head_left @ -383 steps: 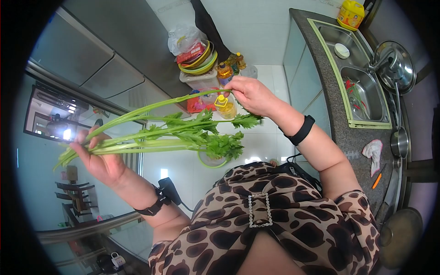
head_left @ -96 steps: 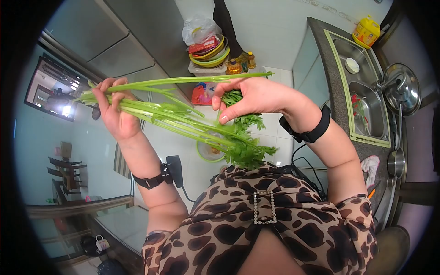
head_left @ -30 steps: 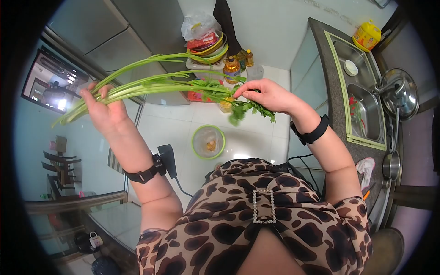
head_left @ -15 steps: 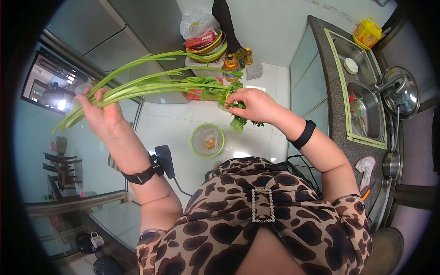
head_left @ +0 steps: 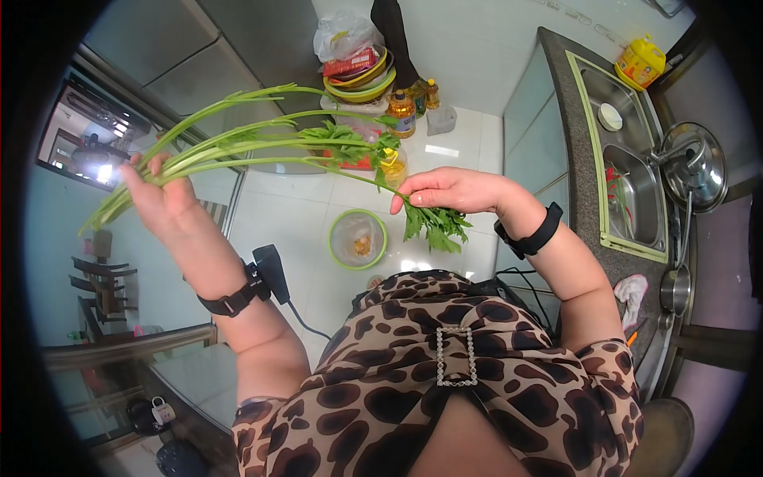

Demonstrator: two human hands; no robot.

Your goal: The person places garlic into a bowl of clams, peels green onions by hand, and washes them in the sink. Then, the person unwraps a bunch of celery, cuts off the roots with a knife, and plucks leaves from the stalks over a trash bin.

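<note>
My left hand (head_left: 163, 199) is closed round the lower ends of a bunch of celery (head_left: 238, 143), whose long green stalks stretch to the right in a fan. My right hand (head_left: 445, 191) pinches the leafy top of one stalk, with dark green leaves (head_left: 433, 226) hanging below the fingers. That stalk runs lower than the others and joins both hands. The remaining leafy tops (head_left: 354, 145) hang free to the left of my right hand. Beneath the stalks, a green-rimmed bin (head_left: 385, 238) with a bag and some scraps inside stands on the floor.
Oil bottles (head_left: 402, 115) and stacked basins (head_left: 367, 89) stand by the far wall. On the right, a dark counter (head_left: 561, 103) carries a double sink (head_left: 636, 195), a yellow jug (head_left: 639, 62), a cloth (head_left: 630, 298) and a small pan (head_left: 675, 290). A grey cabinet is at the upper left.
My right hand has moved right and down, drawing one leafy stalk away from the other tops. My left hand keeps its hold and has shifted slightly left.
</note>
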